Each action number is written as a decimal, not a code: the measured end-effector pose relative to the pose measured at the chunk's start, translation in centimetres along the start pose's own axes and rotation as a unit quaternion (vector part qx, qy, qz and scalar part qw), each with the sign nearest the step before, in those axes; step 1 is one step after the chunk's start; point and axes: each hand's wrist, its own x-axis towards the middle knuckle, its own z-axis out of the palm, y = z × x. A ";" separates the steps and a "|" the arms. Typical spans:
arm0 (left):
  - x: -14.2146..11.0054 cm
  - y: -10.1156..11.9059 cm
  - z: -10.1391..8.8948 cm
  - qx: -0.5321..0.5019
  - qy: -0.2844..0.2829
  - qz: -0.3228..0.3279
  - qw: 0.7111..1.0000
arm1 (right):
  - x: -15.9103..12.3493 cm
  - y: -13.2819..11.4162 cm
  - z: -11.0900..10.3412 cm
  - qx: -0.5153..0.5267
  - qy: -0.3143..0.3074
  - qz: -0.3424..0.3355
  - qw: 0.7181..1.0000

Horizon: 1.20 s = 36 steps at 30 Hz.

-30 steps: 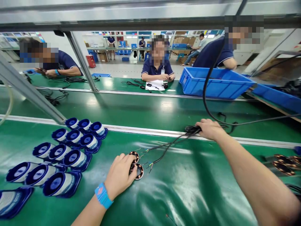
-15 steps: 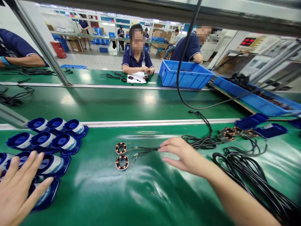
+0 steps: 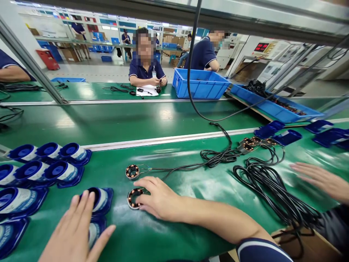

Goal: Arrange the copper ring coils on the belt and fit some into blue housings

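Note:
My left hand (image 3: 79,225) lies with fingers stretched out over two blue plastic housings (image 3: 102,202) with printed white labels. Its palm hides parts of them. My right hand (image 3: 160,200) has its fingers and thumb around the right side of the nearer stator (image 3: 131,199), a ring with copper windings. This ring rests on the green mat. Just behind it lies a second stator (image 3: 132,171), its thin wires joined to a black cable (image 3: 174,168). The right hand covers the wire end of the nearer ring.
More blue housings (image 3: 65,171) stand in rows at the left. Black cables (image 3: 261,182) and several stators (image 3: 248,145) lie at the right, near a co-worker's hand (image 3: 321,180). A hanging cable (image 3: 190,72) loops down ahead. Across the bench, a person sits beside a blue crate (image 3: 200,85).
My right hand has moved left from the cables to the nearer stator, which now sits farther from the other. Two housings have shifted right with my left hand. A co-worker's hand has appeared.

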 end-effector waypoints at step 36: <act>0.3 11.9 3.4 -0.296 0.038 -0.057 0.953 | -3.5 -6.1 -5.5 -0.088 0.026 0.026 0.995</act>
